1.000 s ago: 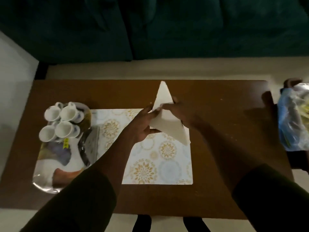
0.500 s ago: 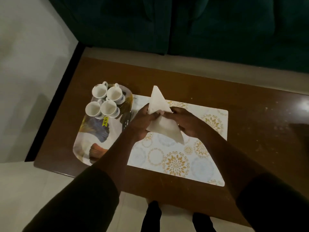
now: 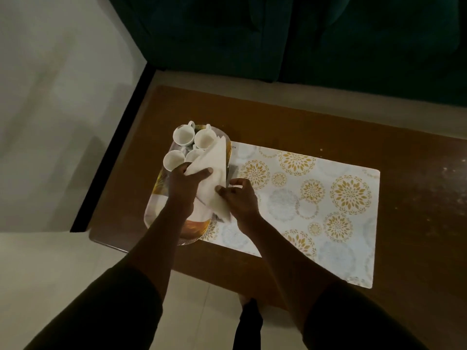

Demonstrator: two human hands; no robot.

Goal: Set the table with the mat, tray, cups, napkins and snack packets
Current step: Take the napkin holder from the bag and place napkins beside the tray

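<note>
Dim room; dark sofa (image 3: 303,41) cut off at top, detail lost. Brown table (image 3: 417,178) cropped at right edge. Patterned mat (image 3: 328,198) flat on table, left end overlapped by oval tray (image 3: 151,213), mostly hidden under forearms. Folded napkin (image 3: 214,173) held above tray, pinched by left hand (image 3: 182,183) and right hand (image 3: 237,195). Cups (image 3: 184,134) on tray's far end, one largely covered by napkin.

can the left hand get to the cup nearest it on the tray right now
Probably not freely. The left hand is pinching the folded napkin together with the right hand, and the napkin lies across that side of the tray. The nearest cup sits just beyond its knuckles, otherwise unblocked.
</note>
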